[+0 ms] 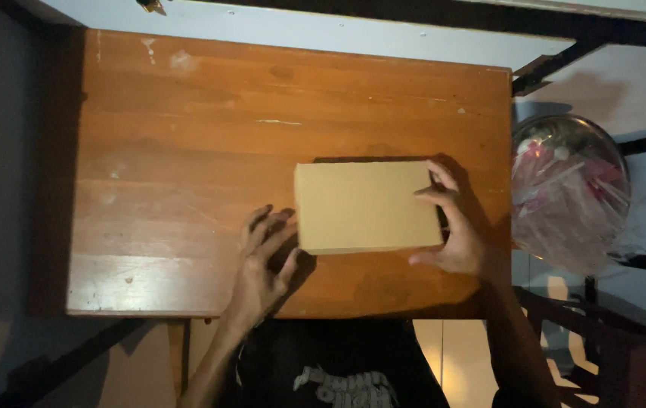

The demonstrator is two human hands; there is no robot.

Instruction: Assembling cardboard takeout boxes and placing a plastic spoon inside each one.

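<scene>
A plain tan cardboard box [364,205], closed and rectangular, lies flat on a brown wooden table [187,151]. My right hand [451,227] grips the box's right end, fingers over the top edge and thumb low at the near corner. My left hand [262,257] rests on the tabletop just left of the box, fingers spread and their tips touching or almost touching its left side. The box's underside and far side are hidden.
A round metal bin [568,189] lined with a clear plastic bag and holding pink and white scraps stands to the right of the table. The table's near edge [149,311] runs just in front of my body. A white wall lies beyond the far edge.
</scene>
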